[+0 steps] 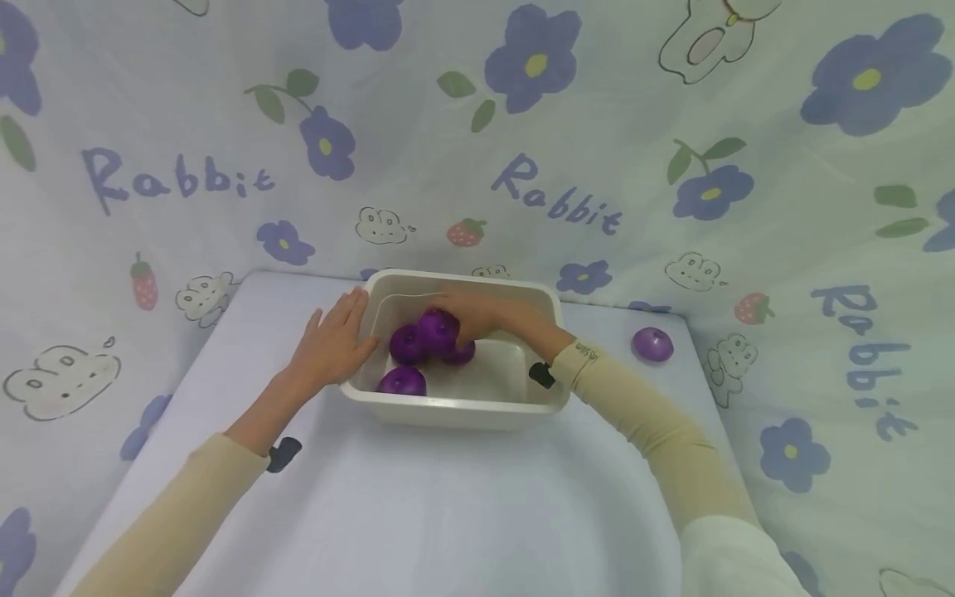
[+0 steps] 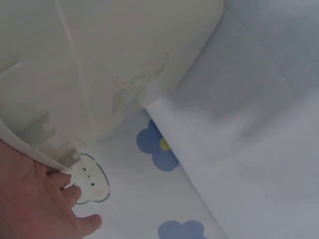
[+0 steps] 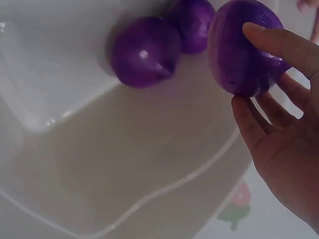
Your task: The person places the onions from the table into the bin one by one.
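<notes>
A white plastic bin stands on the table with several purple onions in it. My right hand reaches inside and grips one purple onion, its thumb and fingers spread round the bulb in the right wrist view. Below it sit another onion and a further one. An onion lies by the near left corner. My left hand rests against the bin's left rim, fingers extended along it and thumb toward the inside. The left wrist view shows that hand at the rim beside the bin's outer wall.
One lighter purple onion lies on the table to the right of the bin. White cloth covers the table. A printed curtain hangs close behind the bin and along both sides.
</notes>
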`<state>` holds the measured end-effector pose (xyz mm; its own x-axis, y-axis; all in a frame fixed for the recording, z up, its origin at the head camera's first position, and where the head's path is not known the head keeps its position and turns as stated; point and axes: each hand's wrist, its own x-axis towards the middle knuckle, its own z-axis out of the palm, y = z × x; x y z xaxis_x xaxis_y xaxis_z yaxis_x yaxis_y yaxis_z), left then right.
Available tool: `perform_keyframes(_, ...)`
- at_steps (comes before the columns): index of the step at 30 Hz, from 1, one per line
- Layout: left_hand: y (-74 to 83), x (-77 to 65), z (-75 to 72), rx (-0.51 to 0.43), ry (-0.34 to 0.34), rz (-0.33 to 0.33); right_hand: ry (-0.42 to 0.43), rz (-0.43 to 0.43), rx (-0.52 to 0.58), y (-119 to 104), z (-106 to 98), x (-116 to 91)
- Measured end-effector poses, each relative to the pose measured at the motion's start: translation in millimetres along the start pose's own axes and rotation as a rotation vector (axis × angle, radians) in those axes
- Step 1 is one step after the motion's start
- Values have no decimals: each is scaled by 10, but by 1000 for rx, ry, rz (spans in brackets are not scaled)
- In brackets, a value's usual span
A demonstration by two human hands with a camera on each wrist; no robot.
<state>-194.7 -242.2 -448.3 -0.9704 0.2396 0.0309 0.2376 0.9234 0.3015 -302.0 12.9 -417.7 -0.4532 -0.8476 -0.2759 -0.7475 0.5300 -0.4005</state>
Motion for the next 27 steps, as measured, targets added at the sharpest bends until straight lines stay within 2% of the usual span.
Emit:
perform_keyframes(4, 12, -2, 7, -4, -4, 2, -69, 42, -32, -5, 159, 21)
perform_keyframes(8, 14, -8, 13, -1, 3, 4, -120, 35, -38, -25, 264, 39)
perform_keyframes(12, 13, -8, 16, 2, 8, 6, -144, 44, -62, -31, 346, 44)
perform_keyframes(18, 25, -20, -2, 2, 9, -1, -177, 86, -41, -34, 444, 43)
perform_keyframes(27, 41, -16, -23, 0, -18, -19, -204, 58, -58, -1, 603, 73)
